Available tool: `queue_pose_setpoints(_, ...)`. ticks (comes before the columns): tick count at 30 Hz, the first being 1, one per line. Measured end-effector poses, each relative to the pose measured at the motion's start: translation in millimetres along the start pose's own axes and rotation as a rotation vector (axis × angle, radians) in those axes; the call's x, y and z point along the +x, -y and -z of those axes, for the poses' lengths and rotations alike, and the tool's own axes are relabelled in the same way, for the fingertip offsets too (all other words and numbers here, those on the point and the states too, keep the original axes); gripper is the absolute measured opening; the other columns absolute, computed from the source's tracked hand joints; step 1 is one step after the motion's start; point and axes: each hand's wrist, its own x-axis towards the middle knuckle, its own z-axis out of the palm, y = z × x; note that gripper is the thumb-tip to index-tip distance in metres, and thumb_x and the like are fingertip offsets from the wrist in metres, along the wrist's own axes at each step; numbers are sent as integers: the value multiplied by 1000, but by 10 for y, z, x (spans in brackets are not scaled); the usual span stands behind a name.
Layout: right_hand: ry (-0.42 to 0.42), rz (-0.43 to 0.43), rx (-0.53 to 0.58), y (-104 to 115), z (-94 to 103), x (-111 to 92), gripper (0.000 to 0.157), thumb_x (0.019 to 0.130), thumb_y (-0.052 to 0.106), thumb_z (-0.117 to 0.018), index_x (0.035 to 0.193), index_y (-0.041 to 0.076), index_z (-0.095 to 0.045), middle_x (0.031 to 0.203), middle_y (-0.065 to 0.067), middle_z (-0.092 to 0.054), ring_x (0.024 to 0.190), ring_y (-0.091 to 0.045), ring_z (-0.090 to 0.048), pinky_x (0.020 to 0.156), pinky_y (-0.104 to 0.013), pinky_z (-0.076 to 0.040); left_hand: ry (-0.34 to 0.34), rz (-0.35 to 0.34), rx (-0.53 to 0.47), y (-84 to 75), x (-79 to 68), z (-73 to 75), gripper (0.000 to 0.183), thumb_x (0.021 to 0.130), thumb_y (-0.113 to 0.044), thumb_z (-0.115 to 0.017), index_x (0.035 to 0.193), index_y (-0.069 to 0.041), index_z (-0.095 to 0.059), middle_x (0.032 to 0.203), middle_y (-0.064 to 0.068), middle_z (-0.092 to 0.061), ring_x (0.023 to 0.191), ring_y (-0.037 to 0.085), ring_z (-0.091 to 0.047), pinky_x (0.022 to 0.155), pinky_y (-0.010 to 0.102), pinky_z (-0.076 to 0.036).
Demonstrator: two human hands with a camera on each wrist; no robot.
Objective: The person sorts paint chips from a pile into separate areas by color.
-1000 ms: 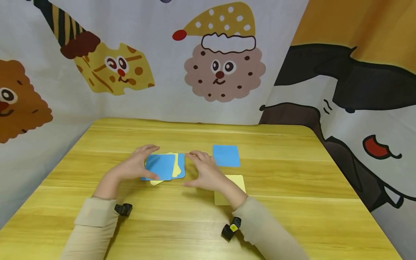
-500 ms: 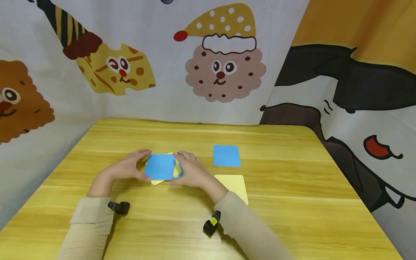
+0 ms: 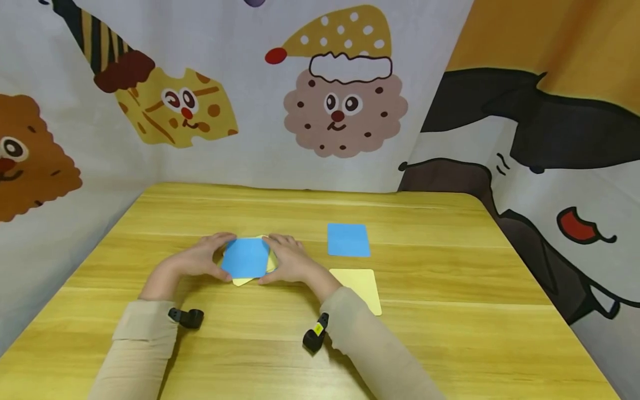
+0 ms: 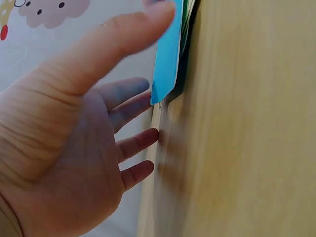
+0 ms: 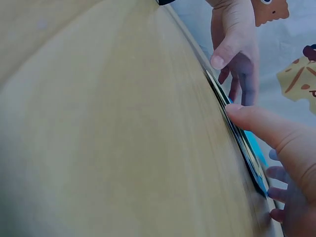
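Observation:
A loose pile of square cards lies on the table, with a blue card (image 3: 245,258) on top. Yellow cards (image 3: 272,262) poke out beneath it on the right and at the lower left. My left hand (image 3: 201,258) is at the pile's left side, thumb at the near corner and fingertips at the far one. On the right side, my right hand (image 3: 295,261) touches the pile the same way, its thumb (image 5: 252,121) against the near edge. In the left wrist view the fingers (image 4: 136,145) extend past the blue card's edge.
To the right lie a separate blue card (image 3: 348,240) and, nearer me, a yellow card (image 3: 362,286) partly behind the right forearm. The wooden table (image 3: 425,344) ends at a cartoon-printed curtain (image 3: 250,161). Small black devices sit on both wrists.
My right hand has moved left, from beside the pile to its right edge. The blue and yellow cards that stuck out on the right now show less. My left hand has shifted slightly.

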Motion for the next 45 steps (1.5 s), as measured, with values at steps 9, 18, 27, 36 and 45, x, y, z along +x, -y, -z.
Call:
queue_pose_setpoints(9,6,3,-21,2,-12,33,100,73,56,-76,151,15,-30,151,-4,-30,137,-27,-25,109,-46,-21,15,1,53,-23,18,2,104,67,-40,-86,146,2,-33,148,26,-27,130,50,-24,95,67,-30)
queue_pose_setpoints(18,0,14,4,-19,17,12,101,73,59,-74,151,14,-30,152,-5,-28,139,-24,-23,110,-44,-20,-9,-5,109,-82,24,-10,105,66,-40,-87,146,2,-34,146,25,-29,129,49,-26,94,68,-29)
queue_pose_setpoints(27,-32,46,31,-93,164,-126,97,75,53,-76,150,11,-32,151,-8,-29,138,-26,-23,110,-48,-20,-59,-44,116,-235,50,-23,101,66,-39,-86,145,0,-38,146,22,-32,129,45,-29,93,65,-33)
queue_pose_setpoints(36,-58,63,75,-271,326,-334,97,75,49,-78,150,9,-32,151,-11,-28,139,-29,-21,109,-52,-18,-124,-123,155,-445,160,-83,95,66,-34,-86,143,1,-42,143,18,-39,127,42,-33,95,65,-32)
queue_pose_setpoints(45,-92,70,97,-496,507,-540,98,72,44,-81,150,9,-32,152,-12,-27,139,-29,-20,109,-55,-15,-151,-185,154,-694,338,-174,99,63,-36,-87,143,0,-41,142,17,-40,127,38,-34,99,60,-28)
